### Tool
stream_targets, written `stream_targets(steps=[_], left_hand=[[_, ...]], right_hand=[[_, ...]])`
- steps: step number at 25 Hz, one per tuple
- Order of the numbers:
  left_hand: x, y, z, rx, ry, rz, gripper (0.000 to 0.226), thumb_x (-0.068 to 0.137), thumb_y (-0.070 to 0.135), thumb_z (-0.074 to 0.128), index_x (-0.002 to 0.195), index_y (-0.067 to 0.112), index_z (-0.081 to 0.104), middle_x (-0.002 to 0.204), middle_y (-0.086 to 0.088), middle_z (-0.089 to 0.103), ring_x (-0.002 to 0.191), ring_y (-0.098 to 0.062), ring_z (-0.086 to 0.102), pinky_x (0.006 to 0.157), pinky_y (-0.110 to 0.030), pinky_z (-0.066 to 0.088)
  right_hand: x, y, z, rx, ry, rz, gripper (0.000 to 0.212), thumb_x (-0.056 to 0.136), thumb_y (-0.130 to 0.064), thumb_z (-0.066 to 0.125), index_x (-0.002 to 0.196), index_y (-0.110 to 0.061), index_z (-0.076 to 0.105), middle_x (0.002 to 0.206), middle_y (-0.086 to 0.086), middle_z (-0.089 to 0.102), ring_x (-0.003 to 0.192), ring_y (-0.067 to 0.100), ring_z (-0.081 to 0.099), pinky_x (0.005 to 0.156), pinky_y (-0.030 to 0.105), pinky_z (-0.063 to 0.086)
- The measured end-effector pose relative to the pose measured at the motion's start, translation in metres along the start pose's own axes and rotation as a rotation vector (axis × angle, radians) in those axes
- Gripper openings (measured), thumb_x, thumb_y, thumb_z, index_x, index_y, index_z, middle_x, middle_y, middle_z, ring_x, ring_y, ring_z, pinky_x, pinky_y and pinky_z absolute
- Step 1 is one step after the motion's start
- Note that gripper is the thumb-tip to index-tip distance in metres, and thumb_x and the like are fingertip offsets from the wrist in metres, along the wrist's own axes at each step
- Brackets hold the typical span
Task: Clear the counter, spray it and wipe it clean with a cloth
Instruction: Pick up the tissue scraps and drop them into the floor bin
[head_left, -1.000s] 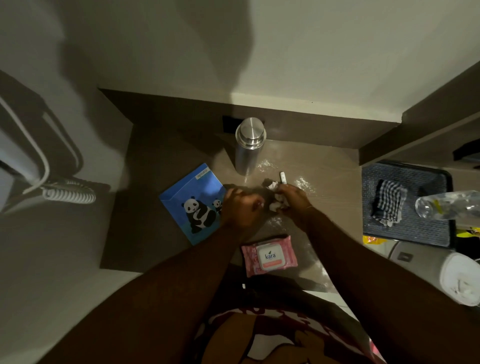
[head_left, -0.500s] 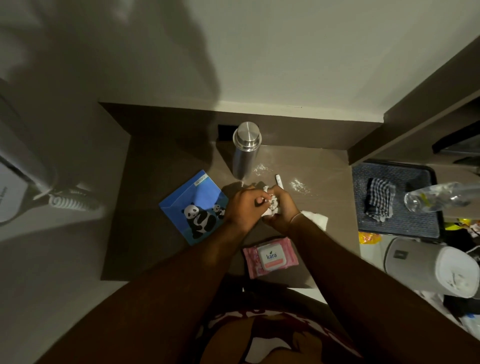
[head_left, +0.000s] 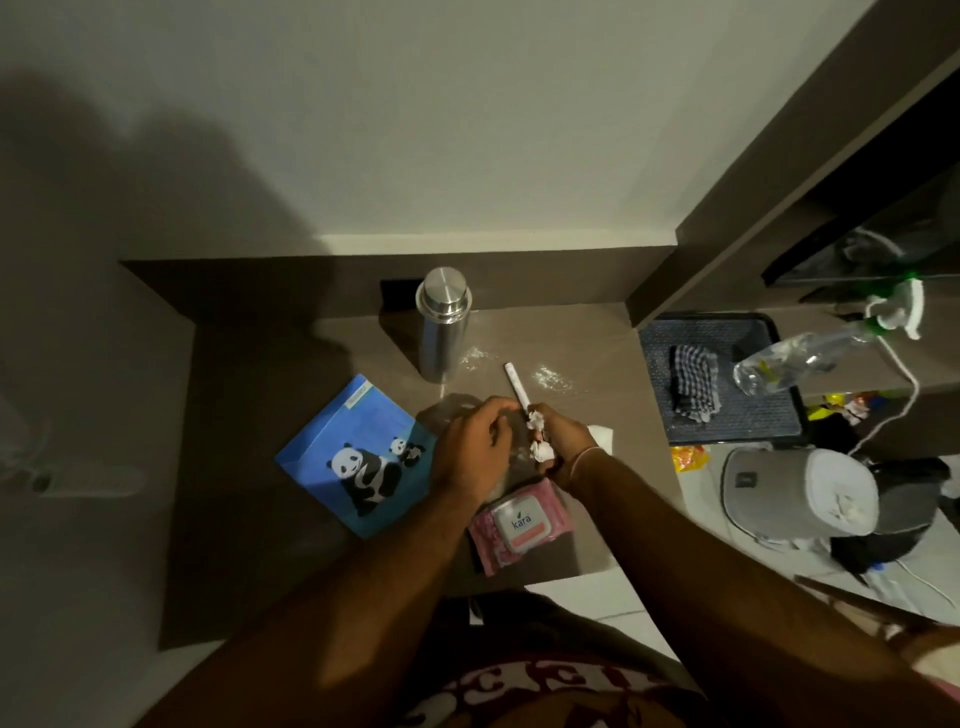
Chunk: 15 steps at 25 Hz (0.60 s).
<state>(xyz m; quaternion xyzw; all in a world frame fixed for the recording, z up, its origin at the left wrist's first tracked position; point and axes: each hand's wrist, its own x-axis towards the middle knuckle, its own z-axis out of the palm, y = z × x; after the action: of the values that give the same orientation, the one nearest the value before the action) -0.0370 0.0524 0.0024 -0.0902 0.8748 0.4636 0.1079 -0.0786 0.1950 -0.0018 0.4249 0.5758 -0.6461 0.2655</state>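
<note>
Counter (head_left: 597, 332): smooth, semi-gloss brown surface dusted with white powder. Bottle (head_left: 443, 325): brushed metal, satin sheen. Panda envelope (head_left: 358, 457): matt blue paper. Wipes pack (head_left: 519, 525): glossy pink plastic film, rigid lid. Checked cloth (head_left: 693, 382): woven fabric on a textured mat (head_left: 758, 415). Spray bottle (head_left: 795, 358): clear plastic.

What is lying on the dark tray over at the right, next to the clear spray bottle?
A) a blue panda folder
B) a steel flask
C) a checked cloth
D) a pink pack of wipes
C: a folded checked cloth lies on the dark tray, left of the spray bottle.
</note>
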Motion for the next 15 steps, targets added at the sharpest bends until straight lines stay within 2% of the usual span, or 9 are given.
stream_targets(steps=[2, 5, 7, 9, 12, 15], left_hand=[[-0.002, -0.01, 0.001, 0.196, -0.006, 0.054, 0.03, 0.103, 0.03, 0.05, 0.131, 0.038, 0.059, 0.127, 0.005, 0.069, 0.116, -0.012, 0.061, 0.095, -0.033, 0.056], [-0.009, -0.017, 0.01, 0.477, -0.006, 0.113, 0.045, 0.101, 0.032, 0.046, 0.146, 0.027, 0.051, 0.145, 0.001, 0.06, 0.134, -0.021, 0.053, 0.11, -0.041, 0.047], [-0.013, -0.005, 0.021, 0.612, 0.029, 0.191, 0.049, 0.097, 0.035, 0.045, 0.144, 0.025, 0.052, 0.141, 0.0, 0.062, 0.13, -0.023, 0.056, 0.111, -0.042, 0.045], [-0.017, 0.023, 0.049, 0.625, 0.026, 0.32, 0.048, 0.093, 0.036, 0.045, 0.137, 0.021, 0.056, 0.132, -0.003, 0.064, 0.124, -0.027, 0.06, 0.11, -0.044, 0.046], [-0.033, 0.072, 0.112, 0.622, -0.028, 0.449, 0.05, 0.097, 0.034, 0.05, 0.144, 0.017, 0.054, 0.145, -0.006, 0.058, 0.136, -0.029, 0.054, 0.117, -0.047, 0.039], [-0.064, 0.118, 0.193, 0.77, -0.179, 0.499, 0.059, 0.105, 0.042, 0.034, 0.16, 0.021, 0.034, 0.167, -0.003, 0.038, 0.156, -0.024, 0.034, 0.129, -0.046, 0.022]], right_hand=[[-0.007, -0.005, -0.025, 0.051, 0.016, -0.022, 0.024, 0.093, -0.022, 0.067, 0.072, -0.009, 0.071, 0.062, 0.008, 0.059, 0.045, 0.021, 0.053, 0.043, 0.024, 0.039], [-0.012, -0.013, -0.085, 0.193, 0.054, -0.047, 0.02, 0.099, -0.024, 0.062, 0.088, -0.008, 0.068, 0.069, 0.013, 0.061, 0.049, 0.024, 0.058, 0.043, 0.025, 0.045], [-0.014, -0.013, -0.138, 0.282, 0.127, -0.044, 0.024, 0.101, -0.026, 0.061, 0.08, -0.015, 0.06, 0.056, 0.005, 0.059, 0.04, 0.016, 0.055, 0.038, 0.019, 0.038], [-0.015, -0.007, -0.199, 0.357, 0.233, -0.058, 0.033, 0.102, -0.027, 0.061, 0.071, -0.021, 0.051, 0.044, -0.003, 0.052, 0.032, 0.01, 0.047, 0.036, 0.013, 0.028], [-0.014, 0.011, -0.281, 0.356, 0.396, -0.039, 0.023, 0.096, -0.026, 0.067, 0.077, -0.017, 0.058, 0.063, 0.005, 0.056, 0.049, 0.02, 0.049, 0.047, 0.02, 0.033], [-0.004, 0.042, -0.361, 0.25, 0.454, 0.005, 0.016, 0.096, -0.027, 0.063, 0.089, -0.013, 0.062, 0.079, 0.008, 0.058, 0.058, 0.021, 0.05, 0.052, 0.024, 0.039]])
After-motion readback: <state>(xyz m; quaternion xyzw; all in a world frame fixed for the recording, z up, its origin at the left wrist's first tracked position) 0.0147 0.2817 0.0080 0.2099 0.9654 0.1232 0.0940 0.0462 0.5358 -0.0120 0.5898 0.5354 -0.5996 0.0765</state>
